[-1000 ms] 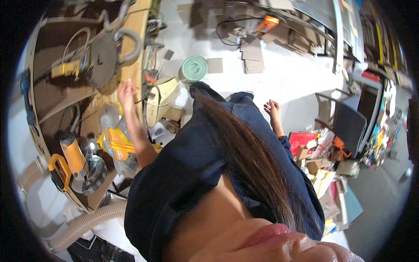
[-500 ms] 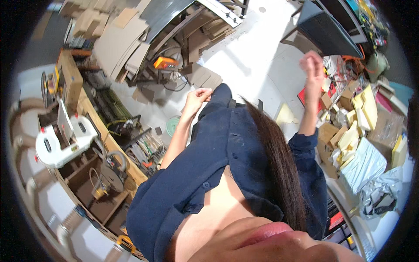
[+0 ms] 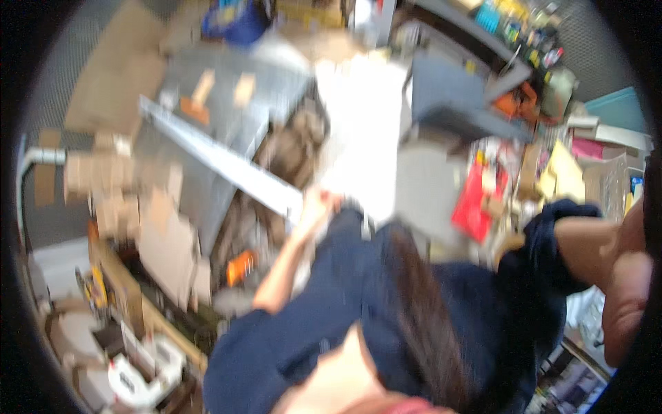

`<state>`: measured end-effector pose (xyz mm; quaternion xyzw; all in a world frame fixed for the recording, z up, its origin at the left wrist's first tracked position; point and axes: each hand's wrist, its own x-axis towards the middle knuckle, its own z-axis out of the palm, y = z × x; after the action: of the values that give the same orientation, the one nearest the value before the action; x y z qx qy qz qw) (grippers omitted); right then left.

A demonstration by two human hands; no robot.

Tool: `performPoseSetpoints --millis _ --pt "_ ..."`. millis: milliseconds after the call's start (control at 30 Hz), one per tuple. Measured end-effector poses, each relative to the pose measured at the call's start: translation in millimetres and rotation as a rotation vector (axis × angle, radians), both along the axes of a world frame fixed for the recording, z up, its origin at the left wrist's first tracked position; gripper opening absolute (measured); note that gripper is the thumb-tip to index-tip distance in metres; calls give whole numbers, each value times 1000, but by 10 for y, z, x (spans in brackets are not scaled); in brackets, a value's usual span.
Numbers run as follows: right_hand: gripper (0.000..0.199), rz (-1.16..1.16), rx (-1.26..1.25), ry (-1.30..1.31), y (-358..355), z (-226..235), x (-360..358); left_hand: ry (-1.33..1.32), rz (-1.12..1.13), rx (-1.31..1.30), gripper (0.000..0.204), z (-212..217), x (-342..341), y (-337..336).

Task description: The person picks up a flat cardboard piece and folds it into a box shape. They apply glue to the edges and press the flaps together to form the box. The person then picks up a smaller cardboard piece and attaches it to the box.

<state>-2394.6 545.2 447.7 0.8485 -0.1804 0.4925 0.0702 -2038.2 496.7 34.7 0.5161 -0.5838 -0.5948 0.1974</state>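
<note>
My left hand [image 3: 318, 205] is low in front of my body, beside my dark trouser leg. It overlaps the near end of a long white edge strip [image 3: 227, 162] on the grey tabletop [image 3: 234, 69]; I cannot tell whether they touch. Motion blur hides its fingers, and no held thing shows. My right hand [image 3: 626, 297] is raised close to the camera at the right rim, with the forearm bent up from a dark blue sleeve. Part of that hand is cut off by the rim, and whether it grips anything is hidden.
Cardboard sheets [image 3: 162, 241] and stacked boxes [image 3: 103, 172] stand left, above a white machine part [image 3: 141, 376]. An orange tool [image 3: 240, 268] lies under the table. Ahead right are a dark grey chair [image 3: 448, 90], a red case [image 3: 479, 200] and yellow foam pieces [image 3: 562, 172].
The view has swung forward and left, bringing more of the grey table into sight. My right hand has risen from out front to the right rim near the camera. My left hand stays low.
</note>
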Motion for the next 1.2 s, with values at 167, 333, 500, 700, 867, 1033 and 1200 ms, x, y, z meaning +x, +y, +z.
performPoseSetpoints --millis 167,333,500,700,867,1033,1200 --pt "49 -132 -68 17 -829 212 -897 56 -61 -197 20 477 -878 -1587" --pt "52 -221 -114 -54 -1488 143 -1764 73 -75 -141 22 587 -2120 -2821" --pt "54 -337 -86 -256 -2194 67 -2642 189 -100 17 22 578 -3218 -3653" --pt "41 -934 493 -1065 -3070 -1567 -3537 83 -143 119 23 433 -4081 -4837" --pt "28 -1076 744 -1495 -3948 -3262 -3426 36 -391 119 24 -39 -4963 -6287" --pt "28 -1168 895 -1677 -4945 -3873 -3335 23 -594 23 21 135 -5999 -7692" --pt "29 -1017 951 -1708 -5922 -3716 -3639 121 -646 23 16 428 -6702 -8619"
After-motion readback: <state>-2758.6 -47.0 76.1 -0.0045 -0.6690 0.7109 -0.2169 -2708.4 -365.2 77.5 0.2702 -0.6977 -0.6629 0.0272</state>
